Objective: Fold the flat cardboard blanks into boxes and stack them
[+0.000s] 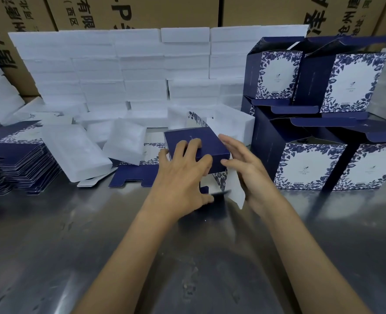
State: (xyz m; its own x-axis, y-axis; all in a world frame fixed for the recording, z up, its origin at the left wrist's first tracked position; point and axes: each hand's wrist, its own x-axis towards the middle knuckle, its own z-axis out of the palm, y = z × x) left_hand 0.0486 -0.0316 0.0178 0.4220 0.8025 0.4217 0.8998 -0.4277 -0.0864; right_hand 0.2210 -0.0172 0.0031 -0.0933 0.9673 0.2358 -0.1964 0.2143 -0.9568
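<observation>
A half-formed navy box (207, 141) with a blue floral side stands at the table's middle. My left hand (183, 175) lies over its dark top with fingers spread, the thumb curled down at a navy flap near the table. My right hand (248, 171) presses the box's right side, its fingers mostly straight, next to a white inner flap (236, 191). A pile of flat navy blanks (17, 159) sits at the left. Another flat blank (137, 177) lies behind the box. Several folded boxes (319, 164) are stacked at the right, two levels high.
White foam blocks (124, 71) are piled along the back, with loose foam pads (74, 152) lying left of the box. Large brown cartons (164, 12) form the rear wall. The steel table (96, 245) reaches toward me.
</observation>
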